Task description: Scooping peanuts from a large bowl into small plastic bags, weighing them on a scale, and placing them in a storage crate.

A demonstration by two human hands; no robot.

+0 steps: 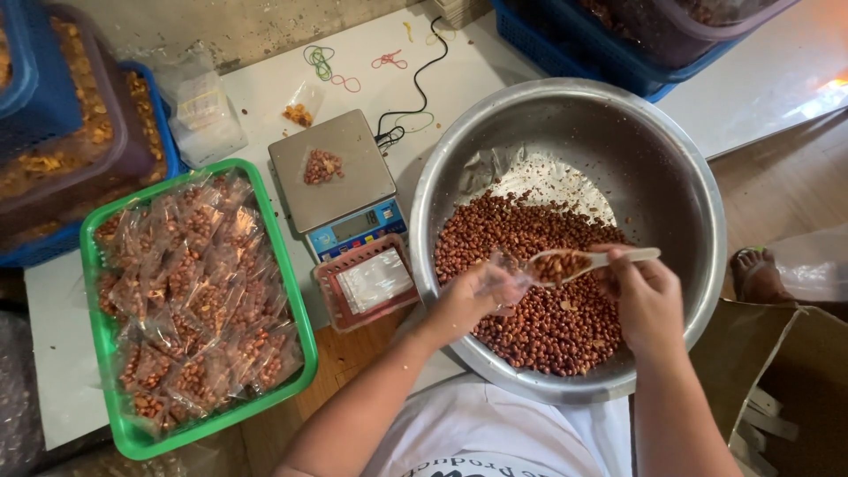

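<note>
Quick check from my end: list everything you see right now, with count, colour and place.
steel bowl: one, silver, right of centre
peanuts: many, red-brown, in the bowl
green tray: one, left, full of bagged peanuts
scale: one, grey, centre, a few nuts on top
red basket: one, below the scale
rubber bands: several, mixed colours, top
blue crates: top corners
left hand: holds a small clear bag
right hand: holds a spoon of nuts

Both bare forearms are reaching forward from the bottom edge, converging toward each other; the left hand [473, 296] is curling palm-inward, its fingers [503, 281] pinching together at the tips; the right hand [645, 296] is closing in a loose fist, knuckles up, wrist bending slightly leftward.
</note>
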